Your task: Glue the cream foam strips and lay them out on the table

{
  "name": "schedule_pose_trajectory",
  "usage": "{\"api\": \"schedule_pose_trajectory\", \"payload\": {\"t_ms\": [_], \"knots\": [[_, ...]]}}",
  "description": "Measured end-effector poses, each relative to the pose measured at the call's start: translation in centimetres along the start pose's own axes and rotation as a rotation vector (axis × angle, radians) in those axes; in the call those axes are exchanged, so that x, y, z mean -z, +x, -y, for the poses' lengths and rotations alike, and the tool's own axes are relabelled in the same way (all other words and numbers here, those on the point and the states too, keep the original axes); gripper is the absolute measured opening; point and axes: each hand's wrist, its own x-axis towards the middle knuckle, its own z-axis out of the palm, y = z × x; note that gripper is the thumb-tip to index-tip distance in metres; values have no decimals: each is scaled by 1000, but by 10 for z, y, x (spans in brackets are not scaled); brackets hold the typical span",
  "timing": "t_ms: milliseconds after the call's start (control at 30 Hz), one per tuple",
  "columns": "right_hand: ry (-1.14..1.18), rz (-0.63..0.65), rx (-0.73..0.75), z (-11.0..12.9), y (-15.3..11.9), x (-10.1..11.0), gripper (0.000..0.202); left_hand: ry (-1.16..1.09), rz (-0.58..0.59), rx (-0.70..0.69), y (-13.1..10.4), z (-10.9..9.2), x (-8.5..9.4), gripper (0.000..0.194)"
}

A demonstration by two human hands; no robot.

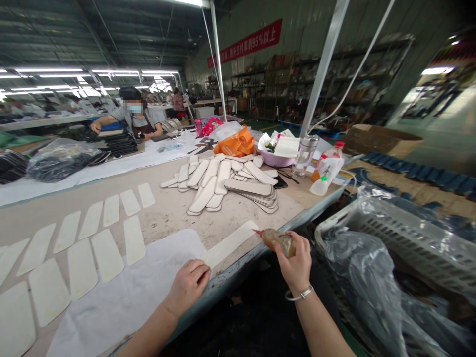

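My right hand (296,260), with a bangle at its wrist, is wrapped round a squeeze bottle (278,241) of yellowish-brown contents. The bottle lies tilted, its thin red nozzle pointing left at the far end of a long white strip (232,245) with rounded ends. Whether the nozzle touches the strip I cannot tell. At the strip's near end my left hand (190,282) has its fingers curled and closed on the edge. Under that hand's side of the table lies a white sheet (148,292). More white pieces (107,255) are laid out in rows at the left.
A loose heap of pale, dark-edged strips (208,186) lies mid-table, beside an orange bag (236,143), a purple basin (277,157) and a clear cup (305,156). A white crate (401,238) with plastic film stands right of the table edge. Across the table sits a co-worker (136,119).
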Motion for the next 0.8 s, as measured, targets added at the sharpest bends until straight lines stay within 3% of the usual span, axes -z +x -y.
{"api": "schedule_pose_trajectory", "payload": {"t_ms": [133, 267, 400, 533, 633, 800], "knots": [[6, -34, -40, -1, 3, -8, 35, -28, 92, 15, 5, 4, 6, 15], [73, 68, -54, 3, -1, -18, 35, -5, 283, 7, 14, 7, 12, 17], [202, 127, -80, 4, -6, -16, 40, 114, 380, 22, 22, -3, 14, 17], [220, 56, -375, -8, -6, -8, 58, 249, 458, 61, 29, -11, 19, 11], [249, 48, -552, -21, -3, -4, 64, 350, 492, 166, 26, -11, 37, 7], [371, 12, -643, -26, -1, -3, 69, 515, 500, 462, -8, -16, 83, 13]]}}
